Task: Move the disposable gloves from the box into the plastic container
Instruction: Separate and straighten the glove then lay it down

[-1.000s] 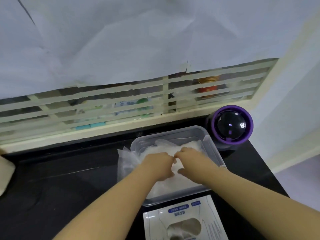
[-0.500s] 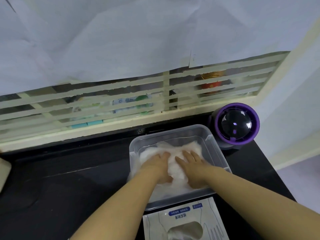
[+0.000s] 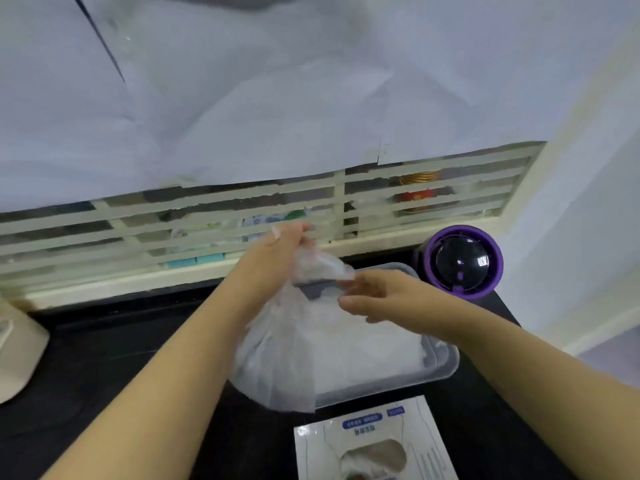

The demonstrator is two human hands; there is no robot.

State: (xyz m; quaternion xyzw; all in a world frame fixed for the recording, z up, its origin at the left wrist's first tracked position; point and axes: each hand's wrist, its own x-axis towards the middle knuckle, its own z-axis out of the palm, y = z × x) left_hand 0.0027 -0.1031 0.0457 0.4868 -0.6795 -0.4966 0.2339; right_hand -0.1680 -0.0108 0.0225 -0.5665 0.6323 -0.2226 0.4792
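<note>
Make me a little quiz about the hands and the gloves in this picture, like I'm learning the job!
1. True or false: the left hand holds a glove up over the plastic container.
2. What colour is the ring of the round gadget beside the container? A red, B purple, C green.
3. Fill in: the glove box lies ___ to the person than the container.

Key: 1 true; 2 B; 3 nearer.

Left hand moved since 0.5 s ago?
Yes. Left hand rose out of the clear plastic container, toward its far-left rim, now holding translucent gloves above it.
</note>
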